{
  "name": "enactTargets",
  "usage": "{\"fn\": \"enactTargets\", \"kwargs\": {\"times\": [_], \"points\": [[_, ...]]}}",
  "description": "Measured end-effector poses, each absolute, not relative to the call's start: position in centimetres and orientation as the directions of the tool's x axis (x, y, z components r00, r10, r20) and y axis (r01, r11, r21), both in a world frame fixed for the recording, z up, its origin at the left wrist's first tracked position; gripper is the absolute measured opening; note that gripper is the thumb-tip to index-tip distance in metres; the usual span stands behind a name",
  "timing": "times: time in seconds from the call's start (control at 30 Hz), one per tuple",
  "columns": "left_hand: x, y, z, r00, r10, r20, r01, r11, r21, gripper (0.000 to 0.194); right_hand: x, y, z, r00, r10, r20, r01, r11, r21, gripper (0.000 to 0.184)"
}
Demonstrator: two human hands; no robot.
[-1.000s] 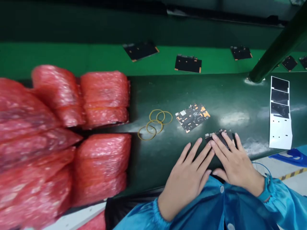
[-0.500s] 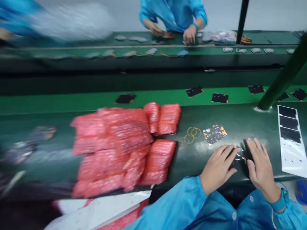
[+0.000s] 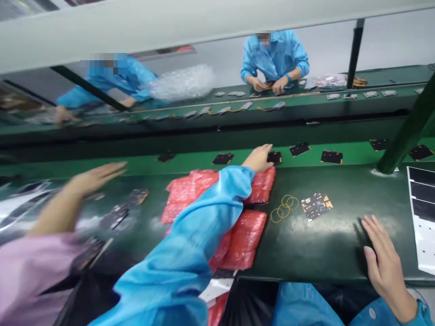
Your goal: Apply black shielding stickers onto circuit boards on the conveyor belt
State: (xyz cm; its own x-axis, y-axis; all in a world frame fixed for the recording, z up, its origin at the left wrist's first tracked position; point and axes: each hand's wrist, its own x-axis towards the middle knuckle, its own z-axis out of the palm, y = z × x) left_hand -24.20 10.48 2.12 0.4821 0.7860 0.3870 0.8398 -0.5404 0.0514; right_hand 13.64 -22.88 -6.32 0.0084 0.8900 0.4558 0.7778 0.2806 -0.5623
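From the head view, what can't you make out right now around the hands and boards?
Head view only:
- Left hand: it covers part of the black board on the green belt, so any grasp is unclear.
- Red bubble-wrap packs: the left sleeve hides their middle.
- Boards by the pink-sleeved co-worker: motion-blurred.
- Far bench parts: too small.

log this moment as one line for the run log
left hand: over red bubble bags, beside black circuit board | right hand: flat on green bench | nearby: rubber bands
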Motion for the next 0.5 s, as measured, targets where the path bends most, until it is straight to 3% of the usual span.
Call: {"fn": "enactTargets", "kwargs": {"times": [0.13,0.27,0.4,0.5], "points": [[-18.3,10.1,-0.4,0.539,0.708,0.457,0.75,-0.65,0.122,0.041,16.6,-24.0,-3.5,0.174,0.819,0.547,0.765,0.237,-0.598,0.048],[-4.9,5.1,-2.1,0.689,0.563,0.457,0.528,-0.821,0.215,0.049,22.8,-23.9,-1.0,0.476,0.66,0.581,0.78,-0.012,-0.626,0.024],[10.1,-0.7,-0.7,0.902,0.328,0.282,0.218,-0.907,0.359,0.05,29.3,-22.5,-0.6,0.685,0.596,0.418,0.654,-0.253,-0.713,0.027],[17.8,-2.1,-0.1,0.96,0.256,0.109,0.182,-0.874,0.45,0.066,32.5,-20.8,-1.1,0.658,0.665,0.354,0.656,-0.275,-0.703,0.028]]}}
